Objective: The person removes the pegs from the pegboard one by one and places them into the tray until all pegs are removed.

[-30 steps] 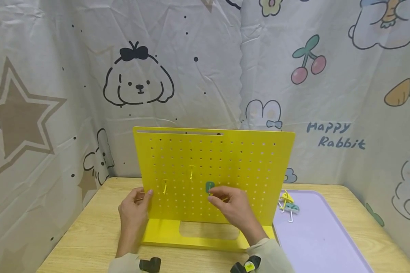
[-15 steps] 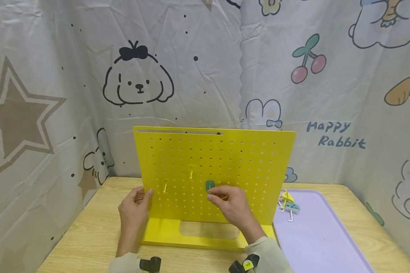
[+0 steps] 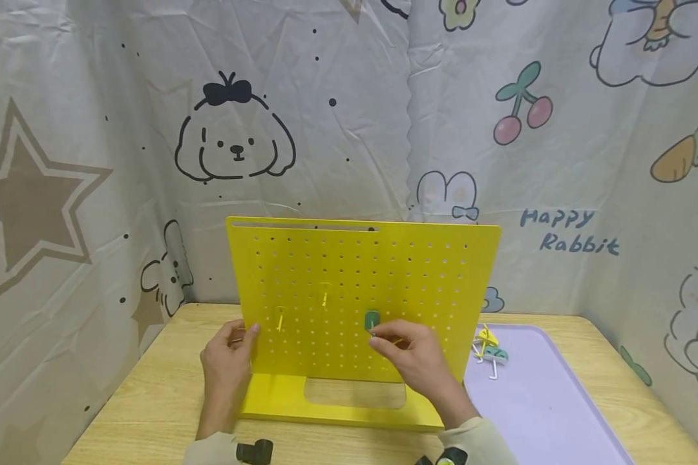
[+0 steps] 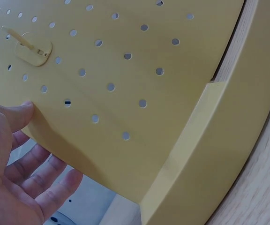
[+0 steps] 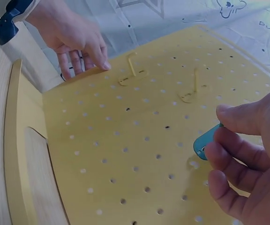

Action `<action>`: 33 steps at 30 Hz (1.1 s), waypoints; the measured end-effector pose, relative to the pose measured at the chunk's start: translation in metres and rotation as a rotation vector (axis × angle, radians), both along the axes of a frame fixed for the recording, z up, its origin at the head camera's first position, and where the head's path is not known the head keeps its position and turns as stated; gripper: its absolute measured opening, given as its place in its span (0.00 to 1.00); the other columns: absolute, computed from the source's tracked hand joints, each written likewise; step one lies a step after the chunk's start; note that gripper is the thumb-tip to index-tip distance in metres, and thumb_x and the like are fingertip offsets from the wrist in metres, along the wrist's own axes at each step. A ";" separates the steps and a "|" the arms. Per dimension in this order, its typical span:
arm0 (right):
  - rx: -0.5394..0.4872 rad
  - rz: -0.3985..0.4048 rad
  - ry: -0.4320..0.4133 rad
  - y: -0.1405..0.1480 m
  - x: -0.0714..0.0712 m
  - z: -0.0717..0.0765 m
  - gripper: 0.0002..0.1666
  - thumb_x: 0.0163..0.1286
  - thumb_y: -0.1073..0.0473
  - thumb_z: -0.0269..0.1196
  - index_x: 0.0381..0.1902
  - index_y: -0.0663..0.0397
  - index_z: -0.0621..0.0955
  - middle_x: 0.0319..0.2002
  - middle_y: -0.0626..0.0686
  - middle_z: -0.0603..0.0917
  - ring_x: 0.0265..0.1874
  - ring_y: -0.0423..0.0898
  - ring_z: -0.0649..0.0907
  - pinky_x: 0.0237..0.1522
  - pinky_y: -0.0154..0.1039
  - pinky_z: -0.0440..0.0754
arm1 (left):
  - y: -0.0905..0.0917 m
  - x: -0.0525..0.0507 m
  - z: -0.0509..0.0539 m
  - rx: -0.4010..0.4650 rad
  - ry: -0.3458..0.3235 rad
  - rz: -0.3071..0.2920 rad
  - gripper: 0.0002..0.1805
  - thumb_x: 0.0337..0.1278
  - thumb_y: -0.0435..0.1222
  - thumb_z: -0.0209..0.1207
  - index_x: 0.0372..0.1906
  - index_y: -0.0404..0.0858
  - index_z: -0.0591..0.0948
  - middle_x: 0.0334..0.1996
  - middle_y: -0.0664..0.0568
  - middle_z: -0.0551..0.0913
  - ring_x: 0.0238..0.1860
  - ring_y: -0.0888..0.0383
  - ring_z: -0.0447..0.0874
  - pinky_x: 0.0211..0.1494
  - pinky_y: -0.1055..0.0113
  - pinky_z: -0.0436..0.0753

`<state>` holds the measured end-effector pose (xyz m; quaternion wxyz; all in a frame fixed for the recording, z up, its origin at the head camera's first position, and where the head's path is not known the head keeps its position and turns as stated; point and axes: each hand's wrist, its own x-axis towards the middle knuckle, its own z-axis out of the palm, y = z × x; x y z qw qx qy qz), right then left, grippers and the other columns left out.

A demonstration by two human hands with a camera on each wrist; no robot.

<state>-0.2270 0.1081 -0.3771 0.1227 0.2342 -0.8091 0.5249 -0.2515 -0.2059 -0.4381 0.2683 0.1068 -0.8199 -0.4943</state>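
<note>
A yellow pegboard (image 3: 349, 265) stands upright on its base. My left hand (image 3: 227, 355) grips its left edge, thumb on the front face and fingers behind, as the left wrist view shows. Between thumb and fingertips my right hand (image 3: 415, 352) pinches a green pegboard hook (image 3: 372, 319), its plate at the front of the board. Whether its pegs sit in the holes cannot be told; the fingers partly cover it in the right wrist view. Two yellow hooks are fixed to the board, a lower left hook (image 3: 280, 319) and a higher hook (image 3: 325, 294).
On the right, a lilac tray (image 3: 549, 400) bears a small pile of loose hooks, with a yellow hook (image 3: 487, 336) and a green hook (image 3: 496, 354) showing. The wooden table (image 3: 145, 387) carries everything. A patterned cloth (image 3: 349, 129) hangs behind.
My right hand has shifted a little to the right along the board, taking the green hook with it. My left hand keeps its grip on the board's left edge.
</note>
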 end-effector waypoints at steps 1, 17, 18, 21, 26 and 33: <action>0.000 -0.004 -0.003 0.003 0.002 0.001 0.08 0.69 0.60 0.68 0.42 0.59 0.88 0.38 0.49 0.88 0.36 0.44 0.85 0.38 0.40 0.83 | 0.000 0.000 0.000 -0.001 0.002 0.000 0.21 0.68 0.50 0.61 0.53 0.39 0.83 0.41 0.45 0.86 0.42 0.48 0.86 0.46 0.51 0.84; 0.057 -0.172 0.134 0.064 0.026 0.004 0.05 0.65 0.64 0.70 0.38 0.52 0.88 0.37 0.49 0.88 0.33 0.40 0.84 0.35 0.37 0.84 | 0.000 0.000 0.000 0.003 0.006 -0.001 0.21 0.68 0.51 0.61 0.52 0.38 0.83 0.41 0.45 0.86 0.43 0.48 0.86 0.46 0.53 0.84; 0.063 -0.185 0.148 0.069 0.027 0.004 0.05 0.65 0.65 0.70 0.38 0.52 0.88 0.36 0.49 0.88 0.33 0.39 0.84 0.35 0.37 0.84 | 0.000 0.000 0.001 0.003 0.009 -0.001 0.21 0.68 0.50 0.61 0.52 0.38 0.83 0.40 0.45 0.86 0.43 0.48 0.86 0.46 0.53 0.84; 0.089 -0.230 0.184 0.083 0.029 0.002 0.07 0.64 0.67 0.70 0.38 0.52 0.88 0.35 0.46 0.88 0.31 0.38 0.84 0.33 0.35 0.83 | 0.000 0.000 0.001 -0.002 0.015 0.001 0.20 0.68 0.49 0.61 0.52 0.38 0.83 0.40 0.45 0.86 0.42 0.48 0.86 0.45 0.53 0.84; 0.107 -0.289 0.198 0.103 0.034 -0.001 0.09 0.62 0.69 0.71 0.38 0.52 0.89 0.33 0.45 0.88 0.30 0.38 0.83 0.32 0.31 0.81 | -0.001 -0.001 0.001 -0.011 0.021 0.004 0.20 0.68 0.49 0.62 0.52 0.38 0.83 0.40 0.45 0.86 0.42 0.47 0.86 0.46 0.51 0.84; 0.099 -0.363 0.167 0.129 0.039 -0.006 0.06 0.62 0.69 0.71 0.38 0.57 0.89 0.33 0.47 0.88 0.28 0.38 0.83 0.28 0.30 0.80 | -0.001 -0.001 0.000 -0.014 0.017 0.005 0.19 0.68 0.48 0.62 0.52 0.38 0.83 0.40 0.44 0.86 0.42 0.47 0.86 0.46 0.50 0.84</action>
